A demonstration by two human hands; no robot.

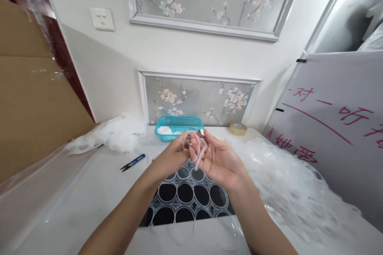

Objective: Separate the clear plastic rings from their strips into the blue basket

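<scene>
Two bare hands work one pale, looped strip above a dark patterned mat at the tabletop's middle.
One blue basket by the far edge contains white pieces, partly hidden, so uncountable. The strip's free end points toward the near edge, its long axis slanting slightly left. The right hand grasps the strip; the left hand curls beside it, fingertips hidden, grip impossible to tell. One pair of snips lies left; one tape roll sits near the far edge, rightward.
</scene>
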